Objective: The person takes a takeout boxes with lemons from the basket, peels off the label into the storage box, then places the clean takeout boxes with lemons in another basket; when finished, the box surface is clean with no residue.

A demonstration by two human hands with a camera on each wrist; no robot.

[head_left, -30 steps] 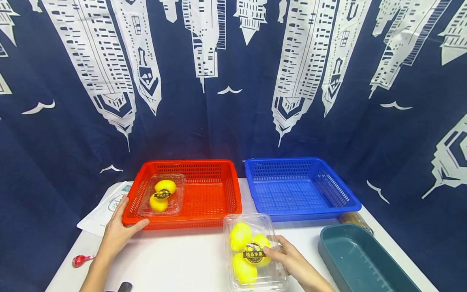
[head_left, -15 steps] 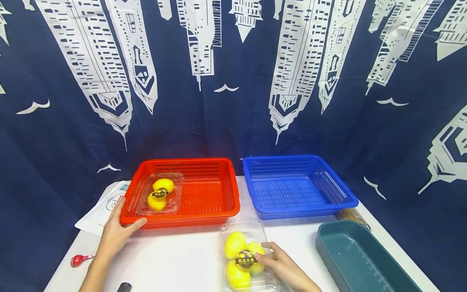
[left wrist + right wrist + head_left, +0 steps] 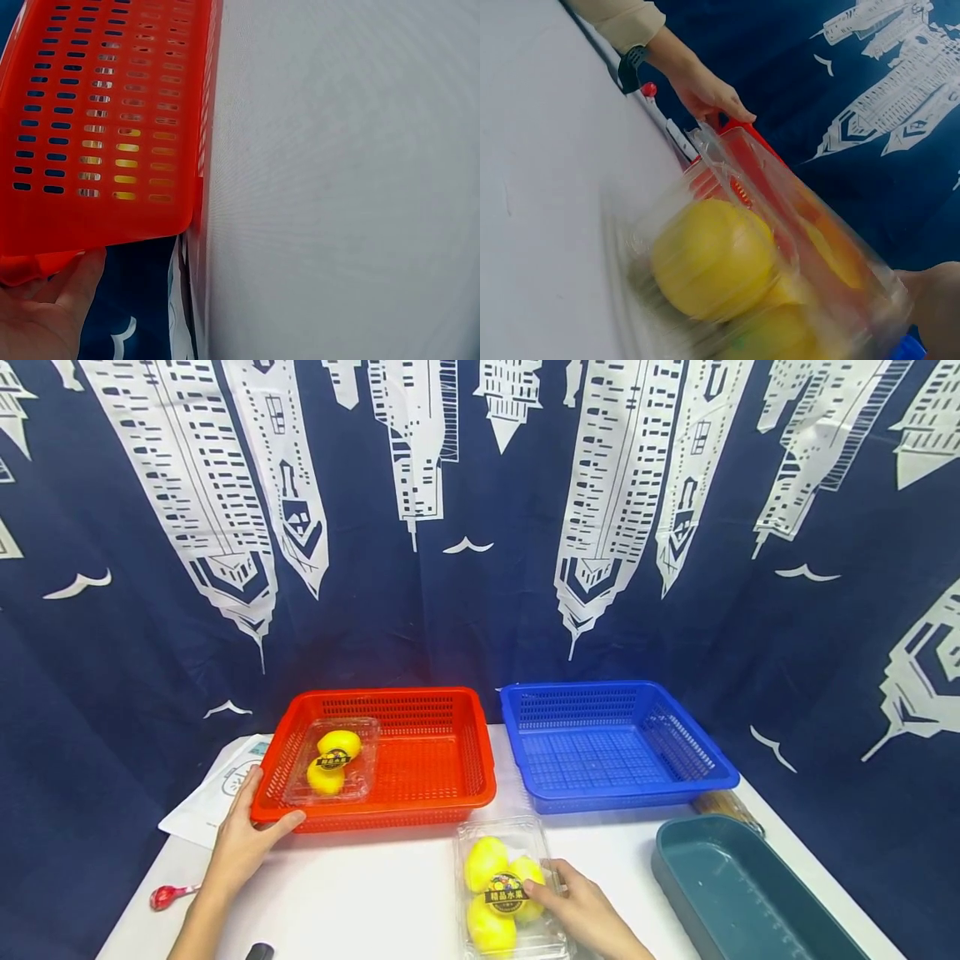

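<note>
At the left front corner of the red basket (image 3: 420, 814), the left hand (image 3: 243, 839) holds the rim, its thumb along the front edge. The left wrist view has the hand (image 3: 49, 319) under the basket's corner (image 3: 97, 221). Inside that basket, on its left side, lies a clear box with yellow fruit (image 3: 339, 743). The right hand (image 3: 585, 906) grips the right side of another clear box of yellow fruit (image 3: 491, 927), in front of the baskets, thumb by the black label. The right wrist view shows yellow fruit (image 3: 712, 259) through blurred clear plastic.
A blue basket (image 3: 592, 760) stands right of the red one. The dark green tray (image 3: 750, 902) is at the right front, a clear packet (image 3: 727, 807) behind it. At the left are a red lollipop (image 3: 163, 897), a white bag (image 3: 206, 802) and a black object (image 3: 260, 952).
The right hand and its box of fruit have moved slightly left and toward the front edge. The left hand keeps its place on the red basket.
</note>
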